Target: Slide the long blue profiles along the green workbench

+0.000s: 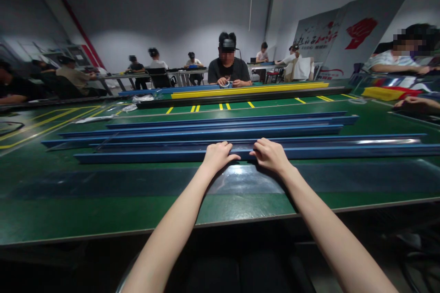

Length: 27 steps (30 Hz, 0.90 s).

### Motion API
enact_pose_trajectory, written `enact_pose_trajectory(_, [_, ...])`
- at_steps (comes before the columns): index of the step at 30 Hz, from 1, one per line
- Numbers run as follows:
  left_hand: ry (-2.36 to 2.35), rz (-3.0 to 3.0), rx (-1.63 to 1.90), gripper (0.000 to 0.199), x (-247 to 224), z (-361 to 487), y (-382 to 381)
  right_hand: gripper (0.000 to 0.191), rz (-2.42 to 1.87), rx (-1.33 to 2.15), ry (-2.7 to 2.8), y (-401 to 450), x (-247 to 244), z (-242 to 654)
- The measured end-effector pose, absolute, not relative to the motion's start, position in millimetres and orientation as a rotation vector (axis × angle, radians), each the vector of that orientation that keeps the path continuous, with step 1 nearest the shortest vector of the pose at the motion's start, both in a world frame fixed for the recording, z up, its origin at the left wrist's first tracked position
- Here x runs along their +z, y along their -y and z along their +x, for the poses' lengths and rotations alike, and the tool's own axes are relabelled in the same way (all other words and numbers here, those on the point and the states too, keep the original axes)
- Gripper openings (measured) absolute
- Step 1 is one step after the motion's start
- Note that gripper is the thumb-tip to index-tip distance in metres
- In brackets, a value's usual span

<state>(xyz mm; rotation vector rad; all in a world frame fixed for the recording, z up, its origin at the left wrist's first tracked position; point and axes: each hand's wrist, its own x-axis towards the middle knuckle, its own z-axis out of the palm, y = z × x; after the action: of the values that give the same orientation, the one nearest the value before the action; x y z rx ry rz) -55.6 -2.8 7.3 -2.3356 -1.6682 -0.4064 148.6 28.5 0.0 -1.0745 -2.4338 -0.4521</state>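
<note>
A long blue plastic channel strip [165,154] lies across the green table in front of me, with raised edges and a shiny inner face. My left hand [219,154] grips it near its middle, fingers curled over the near edge and thumb pointing right. A short gap to the right, my right hand [270,153] is closed on the same strip, fingers bent over that edge. Between me and this strip, a clear flat plastic sheet [120,181] lies on the tabletop, catching the light below my hands.
Several more blue strips [220,129] lie behind the held one. Farther back are a yellow strip [250,90] and a black strip [240,98]. A person [229,66] sits opposite, handling a white ring-like item. At right are a yellow tray [382,94] and another person's hand [417,104].
</note>
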Motion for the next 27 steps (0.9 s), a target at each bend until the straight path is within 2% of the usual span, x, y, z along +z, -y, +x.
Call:
enact_pose_trajectory(12, [1.644,-2.342,-0.435,0.039,9.7,-55.8,3.5,0.025,-1.228,-0.475,2.323,-28.5,0.3,181.0])
enact_pose_trajectory(22, [1.622,-2.332,-0.386,0.039,6.1,-54.1,2.9,0.023,-1.125,-0.523,2.355,-29.0,-3.0,177.7])
enact_pose_trajectory(27, [1.609,-2.33,-0.389,0.038,4.1,-53.9,1.9,0.03,-1.034,-0.522,2.401,-26.3,-3.9,158.1])
